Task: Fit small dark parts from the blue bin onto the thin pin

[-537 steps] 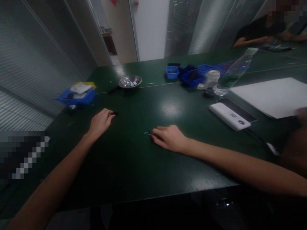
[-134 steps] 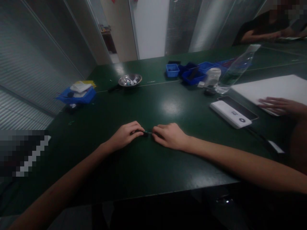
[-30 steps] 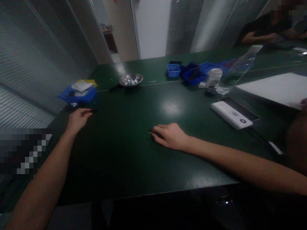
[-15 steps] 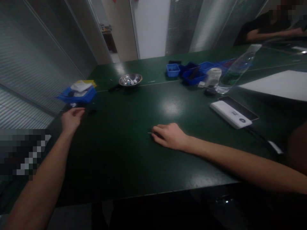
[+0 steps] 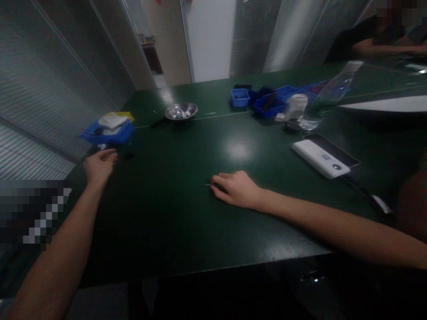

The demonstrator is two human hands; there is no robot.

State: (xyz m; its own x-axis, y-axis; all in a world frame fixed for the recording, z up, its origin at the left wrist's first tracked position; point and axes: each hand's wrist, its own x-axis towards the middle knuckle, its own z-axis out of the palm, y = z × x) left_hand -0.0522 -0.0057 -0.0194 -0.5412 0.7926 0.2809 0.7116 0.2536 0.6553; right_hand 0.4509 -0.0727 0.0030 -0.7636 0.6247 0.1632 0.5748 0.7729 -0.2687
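My right hand [image 5: 237, 189] rests on the dark green table [image 5: 187, 222], fingers closed in a pinch on a thin metal pin [image 5: 208, 185] that pokes out to the left. My left hand [image 5: 98, 164] is stretched out to the far left, close to the blue bin [image 5: 107, 133]. Its fingers are drawn together in a loose pinch; what they hold, if anything, is too small to see. A small dark piece [image 5: 129, 156] lies on the table just right of the left fingertips, apart from them.
A steel bowl [image 5: 181, 111] sits at the back centre. Blue trays [image 5: 267, 103], a white jar [image 5: 295, 106] and a plastic bottle [image 5: 328, 95] stand back right. A white power bank [image 5: 320, 158] with cable lies on the right. A white board [image 5: 383, 104] hovers there. Another person's arm [image 5: 383, 44] is beyond.
My left hand carried the dark piece from the pin to the left, set it down and drew back slightly. The right hand stayed put. The white board at the right has lifted.
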